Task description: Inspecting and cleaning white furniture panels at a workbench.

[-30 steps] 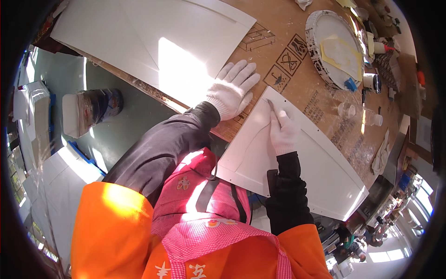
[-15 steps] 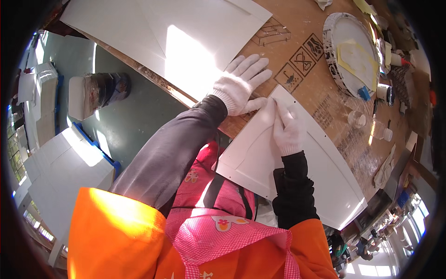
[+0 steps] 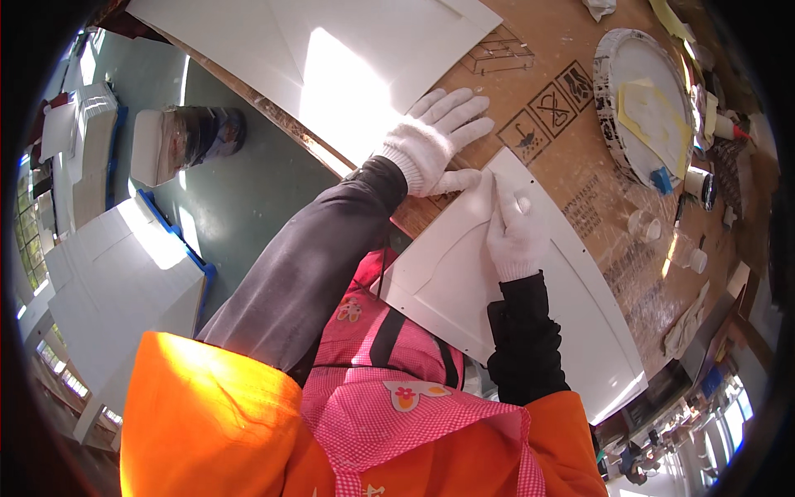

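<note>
A white, curved-edged panel (image 3: 571, 306) with small holes along its border lies in front of me, partly over the table's near edge. My left hand (image 3: 439, 137), in a white knit glove, is open with its fingers spread on the brown table covering. Its thumb reaches to the panel's far tip. My right hand (image 3: 515, 232), gloved alike, rests on the panel near that tip with its fingers drawn together in a pinch. Whatever may be between those fingertips is hidden.
Another large white panel (image 3: 248, 50) lies at the far left of the cardboard-covered table (image 3: 596, 240). A stained round lid (image 3: 609, 108) holding yellow paper sits at right, near clear cups (image 3: 643, 225). On the floor stand a bucket (image 3: 178, 142) and stacked white boards (image 3: 108, 282).
The near panel has turned slightly clockwise in the picture, and the table's other things have shifted a little right. Both hands keep nearly the same pose.
</note>
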Available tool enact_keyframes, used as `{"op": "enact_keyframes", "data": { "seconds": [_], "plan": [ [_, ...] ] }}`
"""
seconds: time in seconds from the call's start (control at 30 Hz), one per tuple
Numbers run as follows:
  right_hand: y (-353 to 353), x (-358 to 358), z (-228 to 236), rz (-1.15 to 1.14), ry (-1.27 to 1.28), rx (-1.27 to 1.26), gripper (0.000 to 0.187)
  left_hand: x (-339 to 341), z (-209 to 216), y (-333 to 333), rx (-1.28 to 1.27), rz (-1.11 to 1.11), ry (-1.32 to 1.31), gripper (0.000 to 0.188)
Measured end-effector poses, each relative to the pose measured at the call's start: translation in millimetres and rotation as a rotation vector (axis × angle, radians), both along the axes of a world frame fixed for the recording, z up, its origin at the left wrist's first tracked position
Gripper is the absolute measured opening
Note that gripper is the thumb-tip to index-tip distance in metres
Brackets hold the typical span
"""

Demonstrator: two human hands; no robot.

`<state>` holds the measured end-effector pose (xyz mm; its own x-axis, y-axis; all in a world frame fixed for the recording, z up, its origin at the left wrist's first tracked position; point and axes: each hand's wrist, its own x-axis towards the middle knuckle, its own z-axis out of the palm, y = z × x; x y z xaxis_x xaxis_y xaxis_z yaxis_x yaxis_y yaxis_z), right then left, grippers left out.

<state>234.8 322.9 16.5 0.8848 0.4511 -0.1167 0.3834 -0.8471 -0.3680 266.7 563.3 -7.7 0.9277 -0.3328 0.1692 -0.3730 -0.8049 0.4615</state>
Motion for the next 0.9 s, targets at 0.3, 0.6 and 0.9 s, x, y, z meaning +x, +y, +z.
{"op": "enact_keyframes", "data": {
  "seconds": [0.3, 0.6, 0.9],
  "plan": [
    [0, -2, 4, 0.055, -0.133, 0.017, 0.059, -1, -2, -2, -0.001, 0.009, 0.008, 0.078],
    [-3, -5, 0, 0.056, -0.144, 0.047, 0.056, -1, -1, -2, -0.001, 0.01, -0.001, 0.077],
    [1, -6, 4, 0.041, -0.05, 0.042, 0.055, -2, -1, -1, 0.0, 0.009, 0.003, 0.076]
  ]
}}
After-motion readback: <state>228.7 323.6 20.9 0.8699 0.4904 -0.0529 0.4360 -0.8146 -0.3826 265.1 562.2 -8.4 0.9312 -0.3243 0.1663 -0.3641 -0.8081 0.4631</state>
